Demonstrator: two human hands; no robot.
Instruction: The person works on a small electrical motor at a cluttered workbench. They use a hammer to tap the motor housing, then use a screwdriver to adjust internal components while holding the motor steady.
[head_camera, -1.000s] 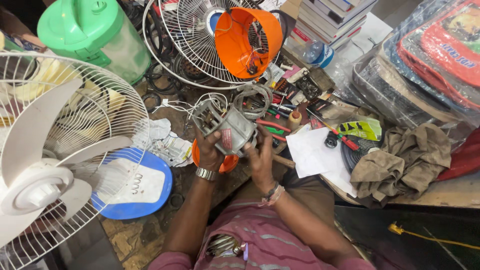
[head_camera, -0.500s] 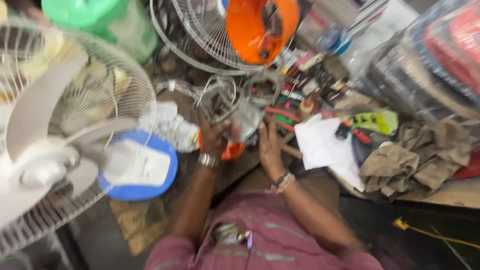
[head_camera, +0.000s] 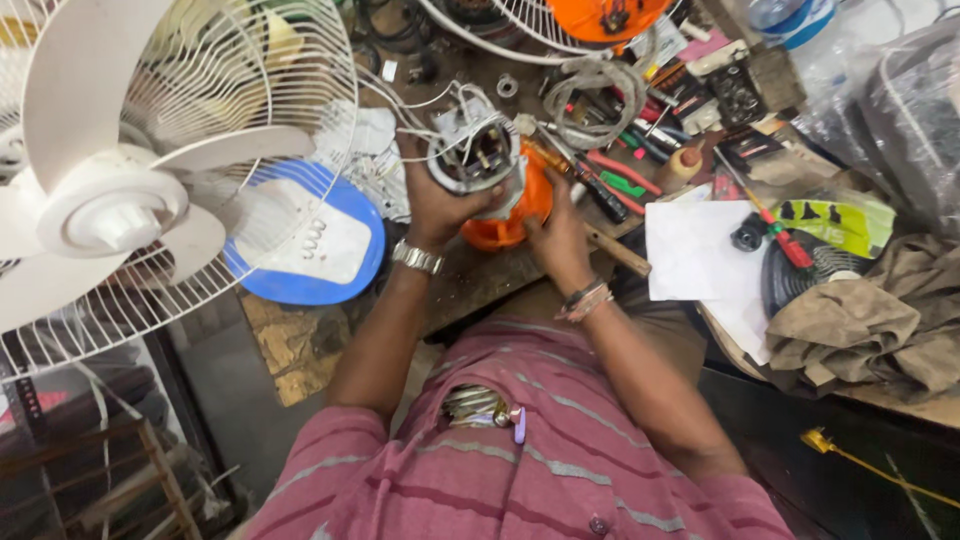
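Observation:
My left hand (head_camera: 437, 203) grips a round grey fan motor (head_camera: 474, 153) with bare coils and white wires sticking out of its top. My right hand (head_camera: 556, 230) holds the orange plastic housing (head_camera: 518, 213) that sits under and beside the motor. Both hands are over a cluttered workbench (head_camera: 480, 280), close to my chest. A metal watch is on my left wrist, and bands are on my right wrist.
A white fan with its wire guard (head_camera: 130, 190) fills the left. A blue and white fan base (head_camera: 305, 245) lies beside it. Screwdrivers and pliers (head_camera: 620, 175), a white paper sheet (head_camera: 700, 255) and a brown rag (head_camera: 870, 320) lie to the right.
The camera has come closer and tilted down. The motor and orange housing stay in my hands, now nearer to my body.

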